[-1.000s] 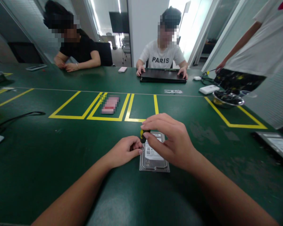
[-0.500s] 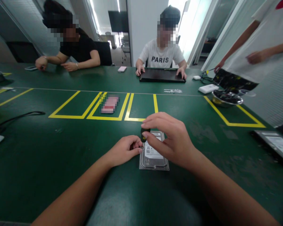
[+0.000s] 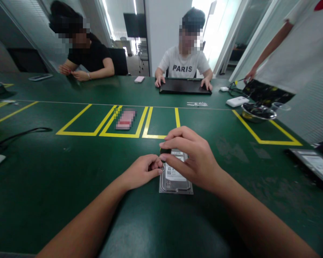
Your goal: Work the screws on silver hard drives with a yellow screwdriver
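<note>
A silver hard drive with a white label lies flat on the green table right in front of me. My right hand is closed round the black and yellow handle of a small screwdriver, held upright over the drive's far left corner; the fingers hide most of it. My left hand rests on the table against the drive's left edge, fingertips pinched together at the screwdriver's tip. What they pinch is too small to make out.
Yellow tape boxes mark the table ahead, one holding a pink card. A metal bowl and white box sit far right, another drive at the right edge, a cable left. Two people sit opposite; a third stands right.
My right fingers have turned round the screwdriver handle and now cover most of it. The seated person at far left moved an arm out and back. The standing person's hand dropped from view.
</note>
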{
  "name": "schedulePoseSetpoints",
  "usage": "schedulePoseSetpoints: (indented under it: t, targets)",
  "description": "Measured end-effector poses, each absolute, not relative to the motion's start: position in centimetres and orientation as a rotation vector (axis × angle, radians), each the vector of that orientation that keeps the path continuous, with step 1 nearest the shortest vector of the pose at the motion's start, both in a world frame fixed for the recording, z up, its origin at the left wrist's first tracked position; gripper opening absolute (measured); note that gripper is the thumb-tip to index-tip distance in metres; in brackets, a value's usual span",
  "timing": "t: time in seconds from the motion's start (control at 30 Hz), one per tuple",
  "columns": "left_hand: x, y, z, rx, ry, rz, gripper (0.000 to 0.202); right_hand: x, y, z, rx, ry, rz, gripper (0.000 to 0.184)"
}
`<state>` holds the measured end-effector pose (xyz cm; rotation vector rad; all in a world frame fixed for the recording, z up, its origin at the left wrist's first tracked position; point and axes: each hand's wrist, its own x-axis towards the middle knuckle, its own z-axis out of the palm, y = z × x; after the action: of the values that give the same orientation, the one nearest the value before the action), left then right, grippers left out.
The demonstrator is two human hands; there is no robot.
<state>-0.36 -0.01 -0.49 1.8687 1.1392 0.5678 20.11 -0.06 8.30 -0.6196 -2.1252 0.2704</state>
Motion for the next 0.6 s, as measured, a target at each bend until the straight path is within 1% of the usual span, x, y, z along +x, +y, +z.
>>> schedulePoseSetpoints:
  t: [0.13,0.23,0.3,0.53,0.6]
  targets:
    - [-0.34,0.01,-0.43,1.875,1.139,0.570,0.010,20.22,-0.02,8.49,-0.632,-2.135,0.272,0.010]
    - [-0.34,0.05,-0.46,1.869,1.127,0.574,0.010,20.30,-0.10,8.61,-0.592,-2.156,0.296,0.017]
    - [-0.33,0.05,-0.49,1.860,1.125,0.568,0.011,20.28,-0.14,8.57,-0.577,-2.156,0.306,0.019]
    - [-0.36,0.06,-0.52,1.867,1.137,0.550,0.013,20.10,-0.06,8.38,-0.637,-2.116,0.273,0.010]
    - [-0.38,0.09,-0.60,1.876,1.141,0.550,0.013,20.12,-0.09,8.45,-0.615,-2.135,0.285,0.012]
